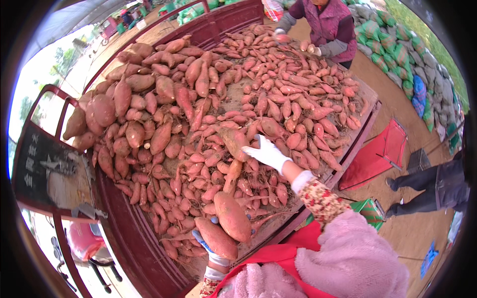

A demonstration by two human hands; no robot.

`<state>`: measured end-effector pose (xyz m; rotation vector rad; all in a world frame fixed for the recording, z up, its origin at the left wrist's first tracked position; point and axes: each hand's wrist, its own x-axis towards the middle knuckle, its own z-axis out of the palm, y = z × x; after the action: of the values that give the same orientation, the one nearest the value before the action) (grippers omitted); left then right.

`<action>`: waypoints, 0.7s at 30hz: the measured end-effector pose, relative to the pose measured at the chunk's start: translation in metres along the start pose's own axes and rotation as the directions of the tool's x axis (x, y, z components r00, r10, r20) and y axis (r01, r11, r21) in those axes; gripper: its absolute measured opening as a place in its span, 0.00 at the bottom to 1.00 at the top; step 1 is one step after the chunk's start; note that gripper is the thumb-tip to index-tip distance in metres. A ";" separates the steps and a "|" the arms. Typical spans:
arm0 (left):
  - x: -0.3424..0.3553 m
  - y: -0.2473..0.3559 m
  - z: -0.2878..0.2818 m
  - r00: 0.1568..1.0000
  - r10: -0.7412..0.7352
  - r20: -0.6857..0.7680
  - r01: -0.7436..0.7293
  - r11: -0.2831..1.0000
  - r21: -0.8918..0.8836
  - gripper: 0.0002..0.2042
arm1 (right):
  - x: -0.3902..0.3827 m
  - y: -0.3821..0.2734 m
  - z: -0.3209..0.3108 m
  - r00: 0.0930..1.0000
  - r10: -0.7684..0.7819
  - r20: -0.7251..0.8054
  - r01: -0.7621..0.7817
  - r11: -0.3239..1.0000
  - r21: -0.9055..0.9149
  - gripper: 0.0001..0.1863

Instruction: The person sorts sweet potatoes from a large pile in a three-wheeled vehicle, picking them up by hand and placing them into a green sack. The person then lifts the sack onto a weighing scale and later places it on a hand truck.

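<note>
Two large sweet potatoes, an upper one (232,217) and a lower one (215,238), rest together in my left hand (214,254) at the near edge of the pile. The blue-and-white glove shows beneath and between them, its fingers partly hidden. My right hand (268,153), in a white glove, stretches over the middle of the pile with fingers extended. Its fingertips meet the edge of a long, brownish sweet potato (232,143); I see no grip around it. Loose reddish sweet potatoes (298,107) of many sizes surround both hands.
The pile lies on a dark red truck bed with a raised side wall (134,238). Larger sweet potatoes (134,82) are heaped at the left. Across the bed a person (332,30) handles sweet potatoes. Right of it stand a red folding frame (375,156), another person's legs (422,193) and stacked sacks (392,49).
</note>
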<state>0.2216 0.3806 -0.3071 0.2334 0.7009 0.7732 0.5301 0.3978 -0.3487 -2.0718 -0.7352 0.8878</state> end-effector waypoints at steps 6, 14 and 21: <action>-0.062 0.034 -0.104 0.968 0.227 -0.110 -0.238 0.966 -0.100 0.27 | 0.052 -0.045 0.060 0.998 0.054 -0.018 -0.056 0.981 -0.183 0.62; -0.064 0.039 -0.118 0.941 0.302 -0.150 -0.305 0.952 0.008 0.23 | -0.011 0.015 0.037 0.976 -0.212 0.039 0.146 0.782 0.605 0.36; -0.020 -0.021 -0.033 0.986 0.024 0.164 -0.055 0.981 0.187 0.19 | -0.312 0.128 -0.021 0.991 0.049 -0.128 0.118 0.170 0.978 0.31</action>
<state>0.2018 0.3498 -0.3318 0.4811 0.6182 0.7163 0.3871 0.0917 -0.3343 -0.8287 0.0216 0.8233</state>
